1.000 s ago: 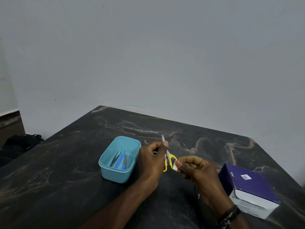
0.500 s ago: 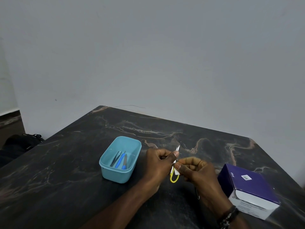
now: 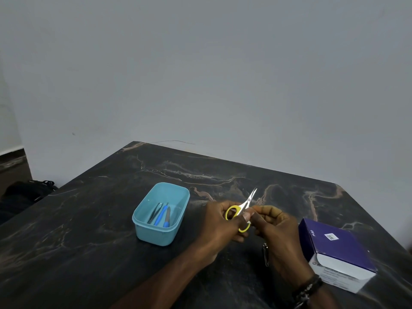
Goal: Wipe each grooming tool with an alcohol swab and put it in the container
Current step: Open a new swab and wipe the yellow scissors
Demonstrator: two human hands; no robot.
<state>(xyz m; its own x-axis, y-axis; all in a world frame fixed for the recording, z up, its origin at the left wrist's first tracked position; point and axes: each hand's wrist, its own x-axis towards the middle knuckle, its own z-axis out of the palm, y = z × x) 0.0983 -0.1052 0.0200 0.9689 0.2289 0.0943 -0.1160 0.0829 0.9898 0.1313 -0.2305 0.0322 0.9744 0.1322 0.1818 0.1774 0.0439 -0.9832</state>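
1. The left hand [image 3: 219,221] grips a small pair of scissors with yellow plastic loop handles and thin steel blades [image 3: 242,209] by the handles, its fingers curled round the loops.
2. The blades point up and to the right, away from the person, with the tips closed together above the dark marbled tabletop [image 3: 89,230].
3. The right hand [image 3: 275,230] pinches a small white alcohol swab [image 3: 247,216] against the scissors where the blades meet the handles; most of the swab is hidden by the fingertips.
4. A light blue rectangular plastic container [image 3: 161,214] stands open on the table just left of the left hand, apart from it.
5. Inside it lie a pair of slim metal tweezers [image 3: 155,211], a blue-handled tool [image 3: 161,215] and a grey tool with a blue tip [image 3: 167,216], side by side.
6. A thin metal tool [image 3: 265,254] lies on the table between the two forearms, partly covered by the right hand.
7. A purple and white cardboard box [image 3: 334,253] sits at the right, near the right wrist, which wears a dark beaded bracelet [image 3: 307,288].
8. A dark bag [image 3: 24,192] lies on the floor beyond the left edge of the table.
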